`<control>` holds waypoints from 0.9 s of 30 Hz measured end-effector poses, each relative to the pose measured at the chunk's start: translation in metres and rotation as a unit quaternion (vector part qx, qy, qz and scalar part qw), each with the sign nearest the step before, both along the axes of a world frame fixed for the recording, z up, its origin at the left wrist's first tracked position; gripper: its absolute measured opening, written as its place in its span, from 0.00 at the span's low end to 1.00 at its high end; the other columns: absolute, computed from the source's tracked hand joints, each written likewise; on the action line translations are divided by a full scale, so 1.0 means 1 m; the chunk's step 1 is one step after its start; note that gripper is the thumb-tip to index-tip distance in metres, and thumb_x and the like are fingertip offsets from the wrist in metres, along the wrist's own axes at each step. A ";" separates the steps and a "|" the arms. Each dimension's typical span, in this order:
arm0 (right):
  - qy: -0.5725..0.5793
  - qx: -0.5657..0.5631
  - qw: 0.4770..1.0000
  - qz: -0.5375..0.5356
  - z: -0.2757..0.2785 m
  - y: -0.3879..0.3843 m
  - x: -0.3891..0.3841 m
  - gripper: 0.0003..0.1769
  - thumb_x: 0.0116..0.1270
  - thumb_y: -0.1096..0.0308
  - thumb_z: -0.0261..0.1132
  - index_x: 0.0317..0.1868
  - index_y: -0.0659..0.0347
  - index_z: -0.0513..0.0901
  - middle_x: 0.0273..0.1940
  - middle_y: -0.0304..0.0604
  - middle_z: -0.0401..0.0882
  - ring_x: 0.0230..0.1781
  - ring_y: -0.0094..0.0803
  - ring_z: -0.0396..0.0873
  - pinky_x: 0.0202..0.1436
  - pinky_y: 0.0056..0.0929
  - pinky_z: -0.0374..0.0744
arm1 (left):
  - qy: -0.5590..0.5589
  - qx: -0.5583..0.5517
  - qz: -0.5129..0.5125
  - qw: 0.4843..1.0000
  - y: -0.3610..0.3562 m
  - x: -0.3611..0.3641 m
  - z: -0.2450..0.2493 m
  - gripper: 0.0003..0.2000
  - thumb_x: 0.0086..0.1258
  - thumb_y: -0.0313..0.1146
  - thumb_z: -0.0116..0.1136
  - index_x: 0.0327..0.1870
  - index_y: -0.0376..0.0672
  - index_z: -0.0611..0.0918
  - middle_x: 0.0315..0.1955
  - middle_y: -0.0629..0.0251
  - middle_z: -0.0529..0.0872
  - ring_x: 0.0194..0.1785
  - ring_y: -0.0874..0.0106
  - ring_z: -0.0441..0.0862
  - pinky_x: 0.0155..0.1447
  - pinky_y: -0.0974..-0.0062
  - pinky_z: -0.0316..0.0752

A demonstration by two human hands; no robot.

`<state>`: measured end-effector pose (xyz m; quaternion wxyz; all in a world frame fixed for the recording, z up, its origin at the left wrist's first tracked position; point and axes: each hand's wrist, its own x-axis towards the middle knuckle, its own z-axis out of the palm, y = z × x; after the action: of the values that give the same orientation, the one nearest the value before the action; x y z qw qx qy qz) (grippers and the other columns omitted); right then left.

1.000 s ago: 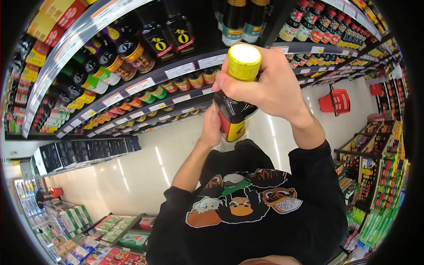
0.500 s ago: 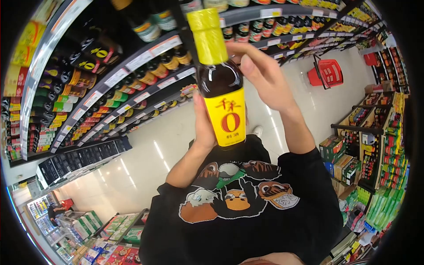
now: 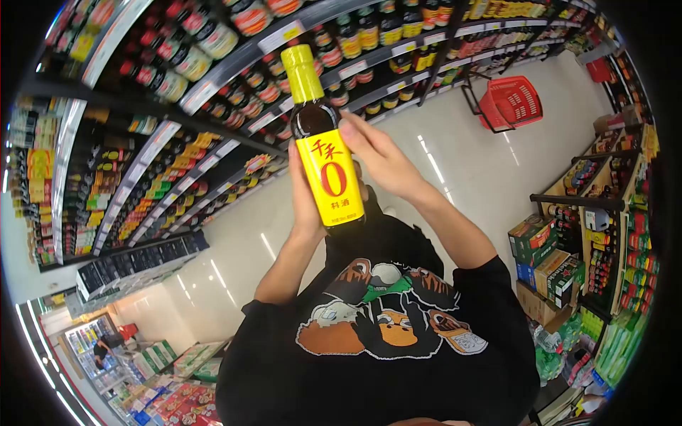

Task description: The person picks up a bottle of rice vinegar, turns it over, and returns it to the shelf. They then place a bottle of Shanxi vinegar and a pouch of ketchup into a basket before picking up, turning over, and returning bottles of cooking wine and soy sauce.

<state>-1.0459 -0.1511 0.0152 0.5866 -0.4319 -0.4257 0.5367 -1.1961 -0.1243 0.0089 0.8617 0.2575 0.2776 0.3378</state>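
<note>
A dark bottle (image 3: 330, 174) with a yellow cap wrap and a yellow label bearing a red 0 is held up in front of my chest, its neck tilted slightly to the left. My left hand (image 3: 304, 195) is wrapped round the bottle's left side, low on the label. On the other side my right hand (image 3: 376, 153) touches the bottle's shoulder, its fingers partly behind the glass. The bottle's back and the fingertips behind it are hidden.
Shelves (image 3: 391, 53) with rows of sauce bottles curve across the top and left. A red basket (image 3: 510, 103) stands on the floor at the upper right. Cartons (image 3: 558, 273) are stacked by the right racks. A person (image 3: 101, 351) is far off at lower left.
The bottle has moved down and left, away from the camera. My right hand has come in from the cap to the bottle's shoulder. The view has shifted along the shelves.
</note>
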 end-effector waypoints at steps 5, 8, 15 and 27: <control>-0.018 0.064 0.998 0.019 0.002 -0.010 0.097 0.32 0.84 0.55 0.57 0.75 0.71 0.65 0.60 0.46 0.80 0.58 0.25 0.77 0.62 0.27 0.76 | -0.041 0.056 -0.053 0.996 0.001 0.089 -0.019 0.41 0.79 0.71 0.22 0.53 0.40 0.78 0.33 0.54 0.85 0.29 0.60 0.86 0.32 0.63 0.84; -0.030 0.059 0.997 0.033 0.011 -0.003 0.170 0.33 0.81 0.56 0.62 0.75 0.71 0.66 0.63 0.49 0.79 0.63 0.30 0.78 0.68 0.31 0.75 | -0.094 0.081 -0.059 0.990 0.012 0.158 -0.032 0.42 0.78 0.72 0.22 0.57 0.39 0.76 0.35 0.52 0.85 0.32 0.59 0.86 0.36 0.63 0.84; -0.178 0.037 0.983 0.016 0.047 0.001 0.366 0.35 0.76 0.59 0.67 0.75 0.70 0.66 0.64 0.48 0.78 0.67 0.31 0.74 0.72 0.33 0.72 | -0.088 0.132 0.023 0.987 0.025 0.373 -0.036 0.39 0.79 0.72 0.27 0.69 0.47 0.72 0.53 0.59 0.85 0.49 0.60 0.88 0.47 0.60 0.87; -0.226 0.103 0.965 0.081 0.086 0.030 0.580 0.33 0.80 0.57 0.63 0.74 0.72 0.67 0.64 0.49 0.78 0.66 0.34 0.76 0.74 0.35 0.70 | -0.108 0.151 -0.003 0.983 0.027 0.561 -0.030 0.44 0.75 0.75 0.24 0.68 0.44 0.73 0.48 0.49 0.86 0.42 0.59 0.88 0.44 0.60 0.86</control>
<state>-0.4661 -0.1209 0.1011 0.4708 -0.4436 -0.6336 0.4244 -0.6346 -0.0975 -0.0213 0.8388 0.3479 0.1275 0.3988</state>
